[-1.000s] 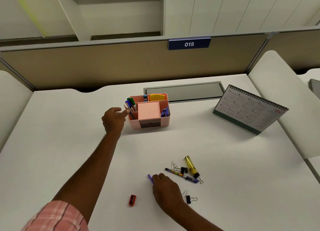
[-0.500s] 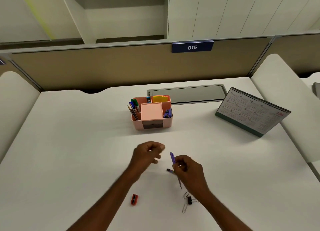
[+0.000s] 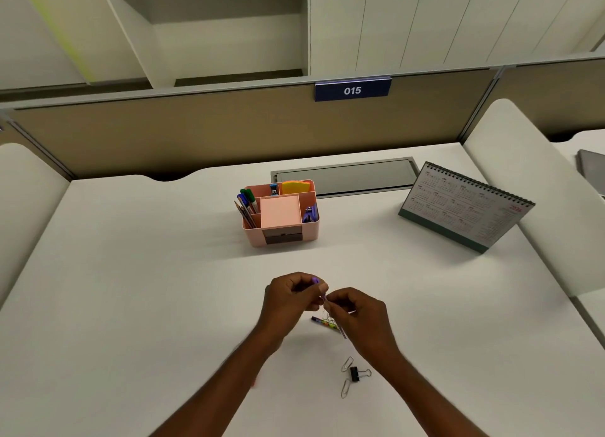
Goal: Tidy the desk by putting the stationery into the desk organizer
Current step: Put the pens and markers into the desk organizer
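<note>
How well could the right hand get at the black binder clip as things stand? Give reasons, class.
Probably yes: the black binder clip lies uncovered on the desk close to the right hand, only paper clips beside it. That hand, though, pinches a purple pen with the left hand.

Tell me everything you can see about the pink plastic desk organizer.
The pink plastic desk organizer is a rounded rectangular box standing upright on the white desk, just before the grey metal cable hatch. Dividers split it: pens and pencils lean in the left slot, a pink note block fills the middle, yellow notes and a small blue item sit behind, purple things at right. A dark drawer sits in its front. Only the desk touches its outside.
</note>
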The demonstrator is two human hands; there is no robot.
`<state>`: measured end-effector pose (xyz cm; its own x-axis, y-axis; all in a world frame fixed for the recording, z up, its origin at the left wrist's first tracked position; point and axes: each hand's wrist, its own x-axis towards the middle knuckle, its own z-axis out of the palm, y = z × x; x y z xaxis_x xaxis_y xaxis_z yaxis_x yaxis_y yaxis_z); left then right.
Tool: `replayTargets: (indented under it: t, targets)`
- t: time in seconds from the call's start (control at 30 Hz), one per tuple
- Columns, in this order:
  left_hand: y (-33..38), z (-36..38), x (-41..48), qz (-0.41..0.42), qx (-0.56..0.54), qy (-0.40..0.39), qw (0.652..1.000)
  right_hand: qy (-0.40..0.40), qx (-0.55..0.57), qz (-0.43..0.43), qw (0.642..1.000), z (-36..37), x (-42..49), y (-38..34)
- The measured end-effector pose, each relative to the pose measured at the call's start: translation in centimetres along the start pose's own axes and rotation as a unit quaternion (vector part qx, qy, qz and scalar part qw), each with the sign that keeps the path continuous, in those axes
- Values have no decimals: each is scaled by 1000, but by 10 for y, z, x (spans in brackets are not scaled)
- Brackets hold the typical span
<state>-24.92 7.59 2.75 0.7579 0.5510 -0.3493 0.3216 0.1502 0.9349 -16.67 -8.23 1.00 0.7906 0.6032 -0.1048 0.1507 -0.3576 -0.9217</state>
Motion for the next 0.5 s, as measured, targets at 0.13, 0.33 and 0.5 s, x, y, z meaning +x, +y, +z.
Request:
replayTargets:
  t: [0.13, 0.33, 0.5]
  targets:
    - [7, -5, 7, 1, -9, 33, 999, -18, -26, 12, 999, -3, -3, 11]
    - [35, -19, 29, 39, -9, 102, 994, -37, -247, -3, 968, -9, -15, 47]
    - [70, -35, 61, 105, 17, 159, 982, -78, -420, -28, 904, -6, -30, 67]
